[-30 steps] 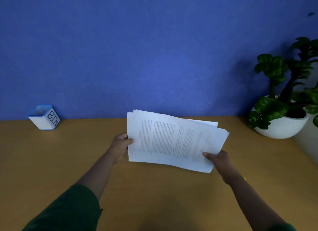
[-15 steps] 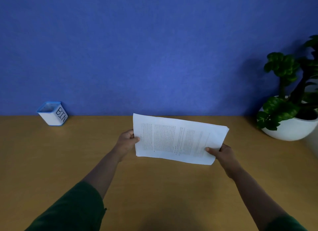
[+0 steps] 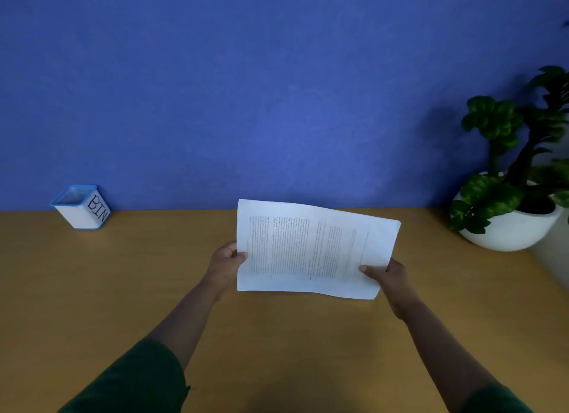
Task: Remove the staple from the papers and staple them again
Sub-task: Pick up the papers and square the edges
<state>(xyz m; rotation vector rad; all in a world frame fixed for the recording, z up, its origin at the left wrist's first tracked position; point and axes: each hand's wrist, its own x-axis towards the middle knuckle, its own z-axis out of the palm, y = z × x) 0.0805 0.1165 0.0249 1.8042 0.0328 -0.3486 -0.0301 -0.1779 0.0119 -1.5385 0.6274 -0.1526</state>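
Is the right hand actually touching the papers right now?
Touching. The head view shows the right hand pinching the papers at their right edge, thumb on the printed face.

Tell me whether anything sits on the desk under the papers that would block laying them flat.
Nothing visible does. Both the left hand and right hand grip the papers above bare desk; the bin and plant pot stand far aside.

Papers (image 3: 314, 249) are sitting mid-table (image 3: 92, 289) between both hands; bin (image 3: 81, 207) is standing far left, plant (image 3: 514, 209) far right, against the wall (image 3: 277, 89).
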